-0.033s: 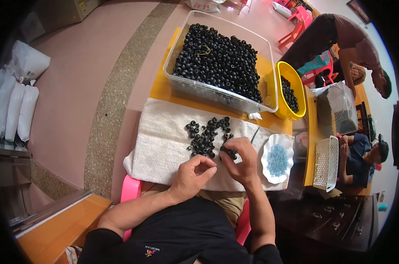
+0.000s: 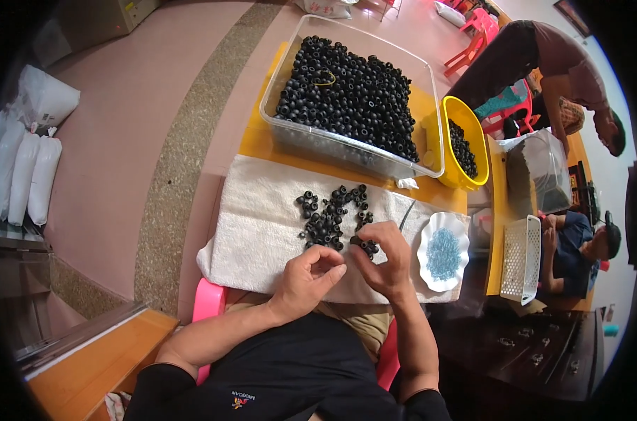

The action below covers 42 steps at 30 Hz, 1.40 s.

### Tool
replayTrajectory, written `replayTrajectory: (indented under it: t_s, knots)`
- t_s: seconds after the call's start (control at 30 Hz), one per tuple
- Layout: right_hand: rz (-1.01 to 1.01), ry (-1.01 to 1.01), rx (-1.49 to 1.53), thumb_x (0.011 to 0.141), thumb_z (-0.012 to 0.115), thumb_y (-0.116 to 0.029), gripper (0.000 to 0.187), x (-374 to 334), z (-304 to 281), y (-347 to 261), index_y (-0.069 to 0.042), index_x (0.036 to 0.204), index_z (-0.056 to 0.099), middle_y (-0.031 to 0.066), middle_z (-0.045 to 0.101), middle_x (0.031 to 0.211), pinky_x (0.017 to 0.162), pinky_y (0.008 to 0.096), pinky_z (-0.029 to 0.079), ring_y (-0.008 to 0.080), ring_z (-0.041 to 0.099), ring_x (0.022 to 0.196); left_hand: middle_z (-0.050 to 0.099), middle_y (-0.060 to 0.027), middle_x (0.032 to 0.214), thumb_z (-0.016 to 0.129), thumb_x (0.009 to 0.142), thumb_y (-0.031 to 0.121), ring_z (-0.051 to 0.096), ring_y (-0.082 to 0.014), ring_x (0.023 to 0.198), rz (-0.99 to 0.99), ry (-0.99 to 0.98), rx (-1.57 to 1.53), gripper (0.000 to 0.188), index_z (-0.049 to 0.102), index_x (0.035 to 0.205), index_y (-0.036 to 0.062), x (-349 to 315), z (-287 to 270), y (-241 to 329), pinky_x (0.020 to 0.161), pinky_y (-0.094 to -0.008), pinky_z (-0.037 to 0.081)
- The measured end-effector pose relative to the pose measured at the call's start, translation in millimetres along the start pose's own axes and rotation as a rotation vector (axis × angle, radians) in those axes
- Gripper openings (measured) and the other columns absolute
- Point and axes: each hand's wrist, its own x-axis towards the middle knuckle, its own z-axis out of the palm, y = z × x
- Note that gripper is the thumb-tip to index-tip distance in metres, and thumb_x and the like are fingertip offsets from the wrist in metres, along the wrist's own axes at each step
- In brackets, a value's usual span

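Observation:
Over the near part of a white towel (image 2: 251, 217), my left hand (image 2: 306, 282) is curled with thumb and index finger in a pinch. Anything at its tips is too small to make out. Close to its right, my right hand (image 2: 387, 259) is bent, thumb and fingers drawn together. A dark spot shows by its fingertips, but I cannot tell whether it is held or lies behind them. Just beyond both hands lies a loose pile of small round black hollow pieces (image 2: 325, 223), several of them partly hidden by my right fingers.
Behind the towel stands a clear plastic bin (image 2: 353, 149) full of similar black pieces, beside a yellow tub (image 2: 466, 184) of more. A scalloped white dish (image 2: 430, 274) with light blue bits (image 2: 443, 254) and dark tweezers (image 2: 407, 214) lie right. Two people work farther right, near a white basket (image 2: 520, 263).
My right hand has shifted very slightly toward me. My left hand, the pile and the containers look the same.

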Motion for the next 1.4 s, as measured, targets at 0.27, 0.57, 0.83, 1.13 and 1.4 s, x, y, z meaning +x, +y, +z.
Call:
replayTrajectory:
  t_s: [0.27,0.57,0.83,1.13,1.4]
  knots:
    - [0.058,0.017,0.191,0.07,0.078,0.005,0.035,-20,3,-23,-0.004,0.1,0.064,0.0112,0.066,0.096,0.073,0.0333,0.051,0.0257,0.064,0.085,0.067,-0.0069,0.095,0.064,0.097,0.013,0.065,-0.0124,0.085,-0.085,-0.077,-0.264,0.023,0.06,0.113,-0.0023,2,-4,5,0.08,-0.0269,0.054]
    - [0.054,0.022,0.21,0.071,0.077,0.009,0.036,-30,7,-26,-0.002,0.102,0.061,0.014,0.069,0.094,0.073,0.0327,0.055,0.026,0.068,0.084,0.069,-0.0089,0.096,0.066,0.094,0.009,0.068,-0.0142,0.086,-0.232,-0.107,-0.498,0.019,0.062,0.11,-0.0017,3,-6,4,0.079,-0.0278,0.057]
    - [0.019,0.135,0.222,0.071,0.076,0.009,0.035,-34,15,-28,-0.004,0.102,0.064,0.0131,0.069,0.095,0.073,0.0347,0.055,0.0286,0.068,0.084,0.07,-0.0091,0.099,0.063,0.095,0.007,0.068,-0.0145,0.086,-0.259,-0.122,-0.48,0.018,0.062,0.112,0.0004,4,-10,0,0.08,-0.0291,0.058]
    - [-0.025,0.132,0.159,0.071,0.078,0.005,0.038,-40,9,-27,-0.004,0.105,0.063,0.0135,0.067,0.095,0.068,0.0357,0.056,0.0293,0.067,0.081,0.069,-0.0071,0.096,0.066,0.094,0.008,0.067,-0.0117,0.085,-0.262,-0.118,-0.415,0.018,0.064,0.109,-0.0019,5,-5,1,0.08,-0.0255,0.055]
    - [-0.12,0.196,0.01,0.069,0.081,0.003,0.036,-45,13,-30,-0.002,0.101,0.064,0.0136,0.068,0.092,0.064,0.0347,0.056,0.0286,0.067,0.076,0.069,-0.0083,0.096,0.064,0.095,0.006,0.067,-0.0127,0.085,-0.292,-0.119,-0.428,0.018,0.063,0.11,-0.0036,3,-2,3,0.081,-0.0257,0.055]
